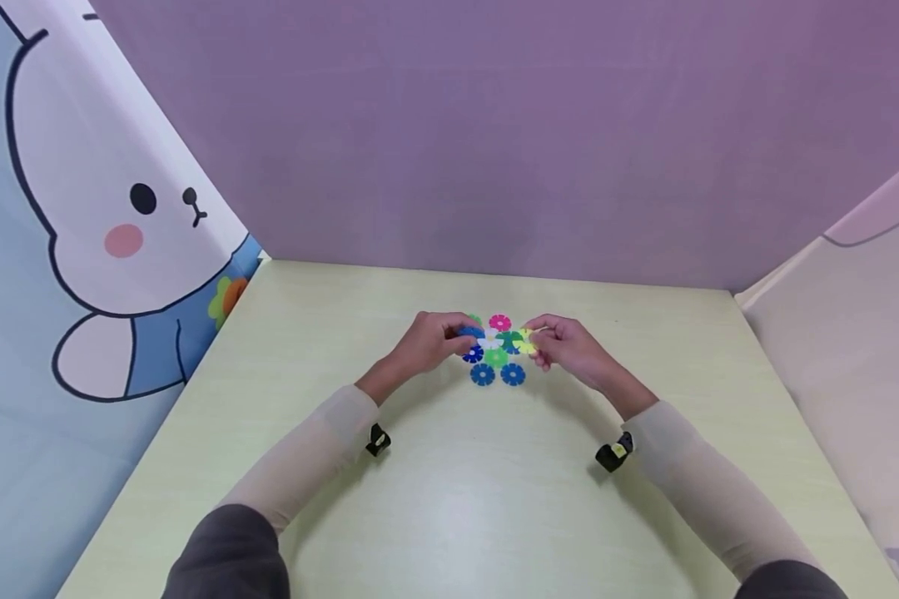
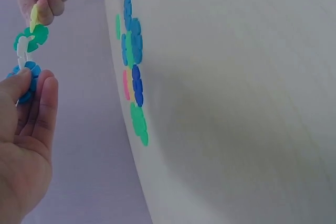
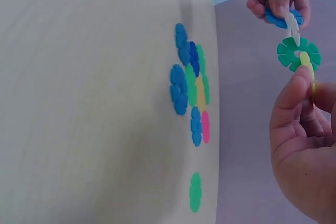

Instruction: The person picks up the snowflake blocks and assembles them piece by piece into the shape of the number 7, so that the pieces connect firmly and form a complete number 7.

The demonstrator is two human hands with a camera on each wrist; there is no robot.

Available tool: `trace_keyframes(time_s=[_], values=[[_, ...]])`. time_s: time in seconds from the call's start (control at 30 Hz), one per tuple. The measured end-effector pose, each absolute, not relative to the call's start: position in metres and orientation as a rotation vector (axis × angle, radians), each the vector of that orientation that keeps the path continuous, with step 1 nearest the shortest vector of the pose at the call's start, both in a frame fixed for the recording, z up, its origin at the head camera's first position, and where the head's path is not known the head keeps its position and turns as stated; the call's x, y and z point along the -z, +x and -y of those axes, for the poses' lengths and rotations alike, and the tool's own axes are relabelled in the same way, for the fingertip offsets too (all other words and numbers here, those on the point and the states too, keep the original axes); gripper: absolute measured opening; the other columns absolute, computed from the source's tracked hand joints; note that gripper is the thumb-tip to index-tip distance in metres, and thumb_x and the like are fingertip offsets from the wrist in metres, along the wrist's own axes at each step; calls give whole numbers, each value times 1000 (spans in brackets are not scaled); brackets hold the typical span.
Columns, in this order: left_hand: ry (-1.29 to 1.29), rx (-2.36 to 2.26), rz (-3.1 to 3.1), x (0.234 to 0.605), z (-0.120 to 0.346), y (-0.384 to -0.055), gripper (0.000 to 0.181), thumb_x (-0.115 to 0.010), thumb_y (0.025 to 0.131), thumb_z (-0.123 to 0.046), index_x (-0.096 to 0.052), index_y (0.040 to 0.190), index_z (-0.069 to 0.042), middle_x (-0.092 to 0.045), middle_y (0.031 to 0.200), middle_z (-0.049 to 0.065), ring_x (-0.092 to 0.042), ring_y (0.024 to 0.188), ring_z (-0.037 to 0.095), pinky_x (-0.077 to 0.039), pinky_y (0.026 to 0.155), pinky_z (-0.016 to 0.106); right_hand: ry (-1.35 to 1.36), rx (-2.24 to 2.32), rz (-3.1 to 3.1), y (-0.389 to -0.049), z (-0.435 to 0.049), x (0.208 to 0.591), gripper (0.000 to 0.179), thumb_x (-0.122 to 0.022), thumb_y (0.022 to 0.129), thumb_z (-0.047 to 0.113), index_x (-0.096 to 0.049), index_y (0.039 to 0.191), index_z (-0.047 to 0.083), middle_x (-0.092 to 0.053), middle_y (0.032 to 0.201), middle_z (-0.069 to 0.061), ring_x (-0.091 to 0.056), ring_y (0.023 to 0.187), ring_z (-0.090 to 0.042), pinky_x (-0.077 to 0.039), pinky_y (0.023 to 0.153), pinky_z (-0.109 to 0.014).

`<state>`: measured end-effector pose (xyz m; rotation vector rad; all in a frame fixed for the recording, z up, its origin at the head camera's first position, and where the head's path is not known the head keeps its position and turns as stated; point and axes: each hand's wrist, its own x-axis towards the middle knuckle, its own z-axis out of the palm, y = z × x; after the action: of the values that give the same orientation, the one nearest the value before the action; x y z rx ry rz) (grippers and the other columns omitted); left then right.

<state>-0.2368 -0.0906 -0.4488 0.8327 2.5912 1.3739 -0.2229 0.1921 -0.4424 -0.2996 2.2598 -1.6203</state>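
We have a short disc chain [image 1: 503, 339] at centre of the head frame, long axis left to right, a hand at each end. Left hand [image 1: 429, 342] pinches the blue disc [image 2: 34, 70]; right hand [image 1: 575, 354] pinches the yellow disc [image 1: 525, 344]. White disc [image 1: 489, 341] nearer left, green disc [image 3: 286, 54] nearer right, meeting yellow; we can't tell how deep. Loose discs [image 1: 477, 379] lie on the table [image 1: 457, 482] beneath.

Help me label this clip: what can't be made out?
Left wrist: part of the held blue disc, behind the left grip.
Right wrist: much of the held yellow disc, behind the right grip.
Head: far green disc, mostly behind the left grip.
Head: dark sleeves, cut by bottom edge.
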Motion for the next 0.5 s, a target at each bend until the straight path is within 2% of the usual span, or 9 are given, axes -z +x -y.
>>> trace_keyframes(time_s=[0.2, 0.33, 0.5], values=[[829, -1345, -2596, 444, 91, -237, 20, -70, 98, -19, -75, 117, -15, -75, 96, 5, -68, 78, 13, -57, 68, 23, -306, 1608, -2225, -226, -198, 439, 32, -49, 109, 22, -59, 132, 1, -66, 95, -12, -64, 78, -18, -60, 72, -26], [818, -1336, -2604, 444, 91, -235, 21, -70, 98, -18, -74, 118, -15, -74, 97, 4, -69, 79, 15, -58, 69, 22, -311, 1586, -2261, -228, -202, 438, 35, -50, 108, 27, -60, 131, 2, -64, 97, -13, -65, 84, -25, -61, 74, -28], [818, -1323, -2602, 445, 93, -233, 22, -70, 98, -18, -74, 119, -14, -74, 96, 3, -69, 80, 19, -56, 67, 22, -295, 1550, -2316, -231, -206, 436, 33, -51, 108, 26, -61, 128, 2, -63, 97, -13, -64, 87, -24, -61, 75, -29]])
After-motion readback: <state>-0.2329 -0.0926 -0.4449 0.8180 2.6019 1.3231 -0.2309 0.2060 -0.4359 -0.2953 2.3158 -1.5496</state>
